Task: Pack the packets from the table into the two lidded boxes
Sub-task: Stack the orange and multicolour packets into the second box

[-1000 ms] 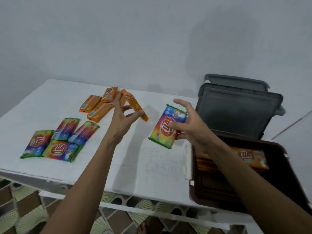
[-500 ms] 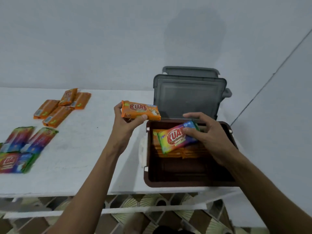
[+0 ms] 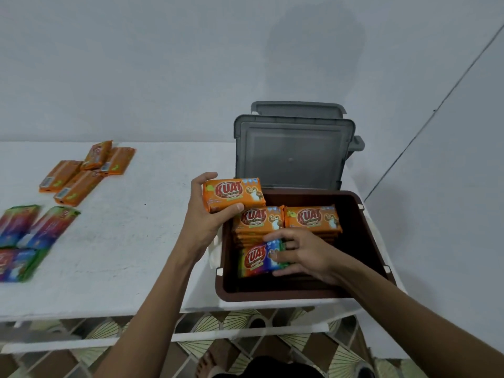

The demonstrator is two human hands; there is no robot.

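Note:
An open brown box stands at the table's right end, its grey lid upright behind it. Inside lie two stacks of orange packets. My right hand is down in the box, gripping a rainbow packet in front of the left orange stack. My left hand holds an orange packet over the box's far left corner. Several orange packets and rainbow packets lie on the white table at the left.
A second grey lid stands behind the first, against the pale wall. The table's front edge runs below my forearms, with patterned floor tiles beneath. A wall corner line rises at the right.
My right hand has lowered the rainbow packet deeper into the box, in front of the orange stacks. My left hand has carried the orange packet rightward to the box's far left corner.

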